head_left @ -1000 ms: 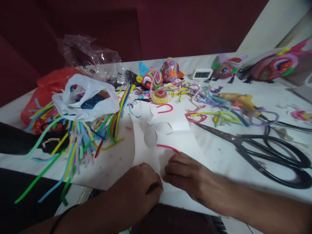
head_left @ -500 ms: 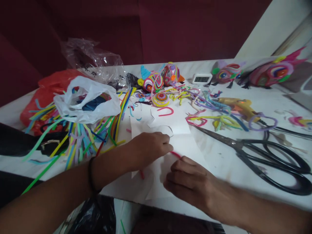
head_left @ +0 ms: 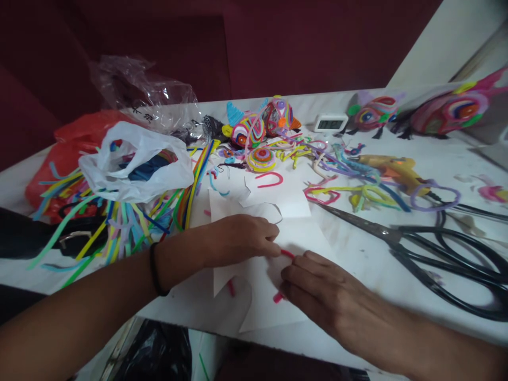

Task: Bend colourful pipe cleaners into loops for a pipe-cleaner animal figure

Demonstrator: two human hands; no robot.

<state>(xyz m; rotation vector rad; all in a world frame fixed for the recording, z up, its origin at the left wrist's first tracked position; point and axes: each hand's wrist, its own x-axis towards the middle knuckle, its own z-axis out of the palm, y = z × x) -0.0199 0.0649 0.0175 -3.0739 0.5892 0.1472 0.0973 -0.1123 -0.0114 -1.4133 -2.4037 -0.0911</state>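
My left hand (head_left: pixel 248 238) is closed, its fingertips pinching one end of a red-pink pipe cleaner (head_left: pixel 287 254). My right hand (head_left: pixel 317 288) is closed on the other side of it, and a short red end shows below its fingers. Only a small stretch of the pipe cleaner is visible between the hands. Under both hands lies white paper (head_left: pixel 264 307) with a cut-out curve near my left fingers. Just beyond them, a bent pink U-shaped pipe cleaner (head_left: pixel 273 181) rests on the paper. Another small red bit (head_left: pixel 231 288) lies to the left.
Large black-handled scissors (head_left: pixel 391 235) lie at the right, below a yellow glue gun (head_left: pixel 392 169). Colourful pipe-cleaner fish (head_left: pixel 248 132) and a small digital clock (head_left: pixel 330 123) stand at the back. A white plastic bag (head_left: pixel 138 182) sits among loose pipe cleaners at the left.
My right hand has shifted slightly right and a red end of the pipe cleaner now shows under it. My left hand stays nearly in place, still pinching. The view has moved slightly.
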